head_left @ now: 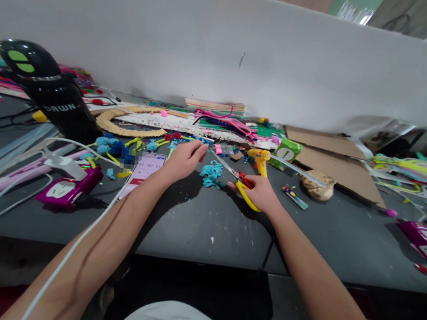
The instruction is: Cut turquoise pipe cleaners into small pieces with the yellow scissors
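Observation:
Red-and-yellow-handled scissors [247, 194] are in my right hand [259, 192], blades parted and pointing up-left. My left hand [187, 159] is closed near the blade tips, its fingertips pinched together; what they hold is too small to name. Between the hands, just below the blades, lies a small heap of cut light-blue pieces [212, 173] on the dark grey table [190, 229]. A yellow glue gun [260, 160] stands just behind my right hand. Beside my left forearm lies a phone [144, 172] with a running timer on its screen.
A tall black bottle [57, 91] leans at the left, near a purple power block [70, 185] and white cables. Behind lie pink pipe cleaners [236, 126] and a tan ring [125, 124]. Cardboard [339, 169], a green box [287, 150] and a pale round lump [316, 186] are at the right.

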`<state>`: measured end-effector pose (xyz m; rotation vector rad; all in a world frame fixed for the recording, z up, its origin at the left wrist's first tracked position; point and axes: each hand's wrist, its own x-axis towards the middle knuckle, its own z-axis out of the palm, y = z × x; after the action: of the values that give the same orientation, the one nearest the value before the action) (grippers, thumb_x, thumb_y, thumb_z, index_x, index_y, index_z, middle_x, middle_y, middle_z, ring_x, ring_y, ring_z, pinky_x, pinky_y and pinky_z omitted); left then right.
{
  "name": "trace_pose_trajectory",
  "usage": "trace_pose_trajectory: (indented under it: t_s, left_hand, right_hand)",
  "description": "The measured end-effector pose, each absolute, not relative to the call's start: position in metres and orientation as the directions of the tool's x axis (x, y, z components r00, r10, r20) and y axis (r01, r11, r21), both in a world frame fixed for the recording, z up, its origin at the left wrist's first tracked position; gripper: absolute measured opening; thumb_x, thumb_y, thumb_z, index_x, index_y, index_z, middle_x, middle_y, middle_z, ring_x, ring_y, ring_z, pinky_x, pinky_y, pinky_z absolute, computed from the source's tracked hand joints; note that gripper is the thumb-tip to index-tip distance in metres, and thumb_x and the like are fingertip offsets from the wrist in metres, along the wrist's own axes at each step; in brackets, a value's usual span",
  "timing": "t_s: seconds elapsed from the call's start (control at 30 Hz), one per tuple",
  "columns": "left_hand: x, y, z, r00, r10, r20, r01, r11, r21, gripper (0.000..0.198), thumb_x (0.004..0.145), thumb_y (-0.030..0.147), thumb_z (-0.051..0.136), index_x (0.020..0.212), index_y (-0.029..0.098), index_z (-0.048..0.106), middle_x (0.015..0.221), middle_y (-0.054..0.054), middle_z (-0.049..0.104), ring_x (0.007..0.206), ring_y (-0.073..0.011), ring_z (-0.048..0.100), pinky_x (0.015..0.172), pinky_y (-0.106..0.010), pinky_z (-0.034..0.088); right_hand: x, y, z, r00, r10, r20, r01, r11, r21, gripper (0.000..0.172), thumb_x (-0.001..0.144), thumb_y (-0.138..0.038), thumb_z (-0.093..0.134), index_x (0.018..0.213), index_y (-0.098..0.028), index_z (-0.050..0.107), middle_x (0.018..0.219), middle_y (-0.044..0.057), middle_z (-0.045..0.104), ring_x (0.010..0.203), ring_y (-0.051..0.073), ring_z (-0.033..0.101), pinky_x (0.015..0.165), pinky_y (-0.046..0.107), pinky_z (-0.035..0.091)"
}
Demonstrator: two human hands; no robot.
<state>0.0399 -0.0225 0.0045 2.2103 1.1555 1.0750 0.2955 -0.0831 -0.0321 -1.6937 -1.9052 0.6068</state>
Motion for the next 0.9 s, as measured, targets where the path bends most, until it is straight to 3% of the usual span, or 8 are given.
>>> trace_pose_trajectory:
  t_s: [0.37, 0.9]
  left_hand:
    - [0.0399, -0.0203, 0.0022, 0.344, 0.829, 0.441, 0.508, -0.559, 0.655, 0.044, 0.099, 0.042, 0.034, 0.065, 0.018, 0.047, 0.060, 0.001, 0.050, 0.060, -0.0137, 0.047, 0.061, -0.028, 0.033]
    - [0.0404, -0.0205, 0.0014, 0.348, 0.824, 0.448, 0.502, -0.567, 0.653, 0.044, 0.099, 0.042, 0.035, 0.064, 0.018, 0.048, 0.059, 0.001, 0.050, 0.058, -0.0129, 0.047, 0.060, -0.027, 0.034]
  right_hand:
    - [0.2958, -0.0836, -0.0339, -0.081, 0.994, 0.078, 0.732, 0.112, -0.672, 0.054, 0.070, -0.071, 0.063, 0.061, -0.019, 0.052, 0.057, -0.003, 0.041, 0.054, 0.010, 0.033, 0.048, 0.026, 0.026]
    - [0.2944, -0.0836, -0.0303, -0.077, 0.992, 0.103, 0.775, 0.125, -0.620, 0.053, 0.068, -0.068, 0.066, 0.057, -0.019, 0.049, 0.055, -0.003, 0.038, 0.054, 0.011, 0.033, 0.049, 0.026, 0.024]
